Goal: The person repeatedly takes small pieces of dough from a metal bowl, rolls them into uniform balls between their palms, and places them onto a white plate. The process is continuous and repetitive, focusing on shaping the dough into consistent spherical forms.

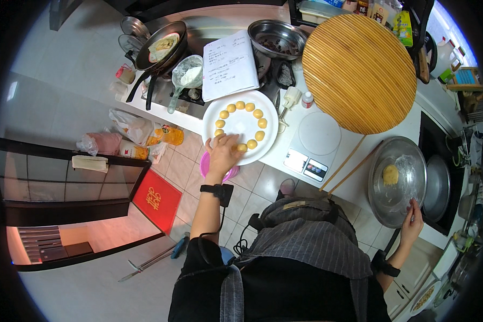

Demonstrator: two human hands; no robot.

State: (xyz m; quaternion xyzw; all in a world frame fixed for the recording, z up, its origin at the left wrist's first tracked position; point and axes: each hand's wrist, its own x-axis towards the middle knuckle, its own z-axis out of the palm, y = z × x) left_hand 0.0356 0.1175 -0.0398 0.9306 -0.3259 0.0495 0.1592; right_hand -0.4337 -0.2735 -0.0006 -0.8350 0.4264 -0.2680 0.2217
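Note:
My left hand (223, 155) is over the near side of a white round plate (242, 126), its fingertips beside a yellow dough ball (242, 148). Whether it grips a ball is hidden by the fingers. Several similar balls form a ring on the plate. Far to the right, my right hand (413, 221) holds the near rim of a large metal bowl (380, 155). Inside the bowl lie a flattish lump of yellow dough (390, 175) and crumpled clear plastic wrap (406, 177), which reaches close to my right fingertips.
Between plate and bowl are a kitchen scale (319, 135), a hand mixer (290, 98) and wooden sticks (342, 163). Behind stand an open notebook (230, 66), a flour scoop (190, 74), a frying pan (177, 34), a steel bowl (277, 24) and a round bamboo board (358, 74).

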